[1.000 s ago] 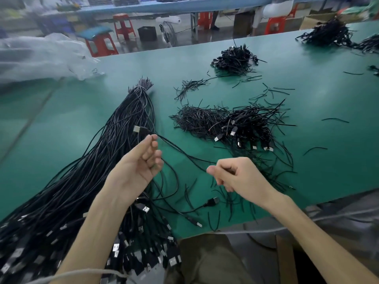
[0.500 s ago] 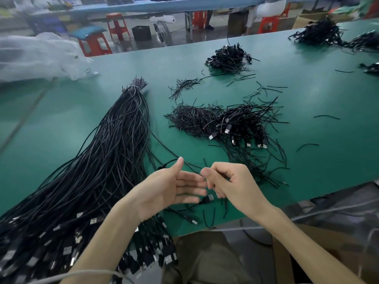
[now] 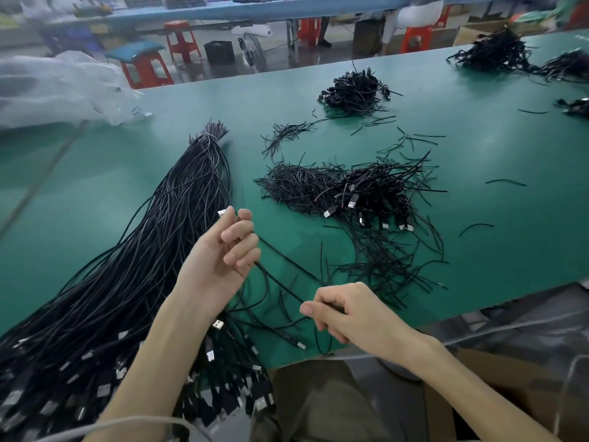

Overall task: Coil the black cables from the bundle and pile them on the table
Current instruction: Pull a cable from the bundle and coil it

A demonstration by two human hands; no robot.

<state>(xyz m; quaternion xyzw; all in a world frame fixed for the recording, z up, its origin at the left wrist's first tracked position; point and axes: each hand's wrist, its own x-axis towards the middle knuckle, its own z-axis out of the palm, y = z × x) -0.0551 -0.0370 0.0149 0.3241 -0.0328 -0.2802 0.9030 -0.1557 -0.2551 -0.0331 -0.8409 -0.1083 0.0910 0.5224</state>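
You've got one black cable [image 3: 280, 283] strung between your hands, slanting down from left to right above the desk's [image 3: 497, 269] near edge. Your left hand [image 3: 223, 253] is raised, palm turned inward, fingers curled round the cable, with its silver plug [image 3: 222, 212] poking out above your forefinger. Your right hand [image 3: 347, 311] sits lower, knuckles up, thumb and fingers pinching the cable's other stretch. Behind your left forearm the big bundle [image 3: 143, 266] lies slantwise from mid-desk to the near left corner, its plugs spilling over the near edge. The pile of done cables [image 3: 376, 193] sits mid-desk, beyond your right hand and well apart from it. Another heap [image 3: 353, 90] lies near the far edge.
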